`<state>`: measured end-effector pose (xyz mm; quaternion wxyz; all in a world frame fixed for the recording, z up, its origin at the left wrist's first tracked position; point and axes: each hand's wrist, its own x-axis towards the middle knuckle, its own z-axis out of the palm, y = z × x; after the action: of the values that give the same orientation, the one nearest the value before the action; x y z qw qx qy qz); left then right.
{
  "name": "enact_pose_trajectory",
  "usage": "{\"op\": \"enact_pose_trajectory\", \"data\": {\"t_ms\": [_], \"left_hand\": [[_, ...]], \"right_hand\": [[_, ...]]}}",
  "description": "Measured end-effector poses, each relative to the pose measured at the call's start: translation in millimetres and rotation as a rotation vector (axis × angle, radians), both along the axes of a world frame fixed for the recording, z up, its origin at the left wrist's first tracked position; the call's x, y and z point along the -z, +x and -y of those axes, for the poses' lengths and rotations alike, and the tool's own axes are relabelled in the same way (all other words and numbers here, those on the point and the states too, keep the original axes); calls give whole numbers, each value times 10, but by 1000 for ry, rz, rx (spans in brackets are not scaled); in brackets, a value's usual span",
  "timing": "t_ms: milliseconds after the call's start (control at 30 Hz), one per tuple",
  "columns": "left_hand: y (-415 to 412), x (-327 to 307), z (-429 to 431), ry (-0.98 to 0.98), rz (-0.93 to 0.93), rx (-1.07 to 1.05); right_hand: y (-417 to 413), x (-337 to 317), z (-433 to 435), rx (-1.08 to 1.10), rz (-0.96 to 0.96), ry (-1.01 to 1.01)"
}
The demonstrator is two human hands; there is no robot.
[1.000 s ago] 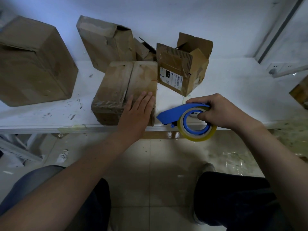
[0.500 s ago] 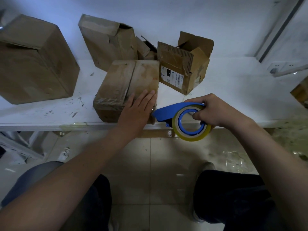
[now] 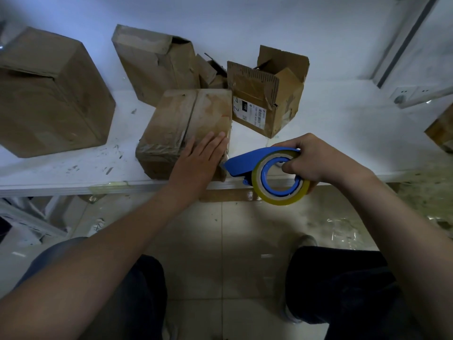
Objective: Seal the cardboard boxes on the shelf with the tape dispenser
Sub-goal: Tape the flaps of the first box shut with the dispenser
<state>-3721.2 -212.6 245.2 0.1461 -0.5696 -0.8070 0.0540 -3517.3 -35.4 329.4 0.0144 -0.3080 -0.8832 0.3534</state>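
Observation:
A worn cardboard box point(image 3: 176, 123) with its two top flaps closed lies at the front edge of the white shelf point(image 3: 343, 138). My left hand point(image 3: 198, 163) rests flat on its near right corner, fingers together. My right hand point(image 3: 316, 160) grips a blue tape dispenser point(image 3: 259, 165) carrying a roll of yellowish clear tape point(image 3: 282, 192). The dispenser's nose touches the box's right near corner, just beside my left fingertips.
A small open box with a shipping label point(image 3: 267, 99) stands right behind the held box. A tall dented box point(image 3: 157, 65) leans at the back, and a big box point(image 3: 49, 94) sits far left. Another box edge point(image 3: 441, 128) shows at far right. Tiled floor lies below.
My right hand has brought the dispenser leftward until its nose meets the box's right corner. My left hand stays pressed on the box.

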Motion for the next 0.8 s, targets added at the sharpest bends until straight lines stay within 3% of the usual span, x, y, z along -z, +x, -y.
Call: {"op": "enact_pose_trajectory", "data": {"t_ms": [367, 800], "left_hand": [[-52, -138, 51, -87, 23, 69], [-34, -107, 61, -66, 11, 64]], "right_hand": [[91, -78, 8, 30, 55, -36], [119, -57, 92, 7, 40, 82]]}}
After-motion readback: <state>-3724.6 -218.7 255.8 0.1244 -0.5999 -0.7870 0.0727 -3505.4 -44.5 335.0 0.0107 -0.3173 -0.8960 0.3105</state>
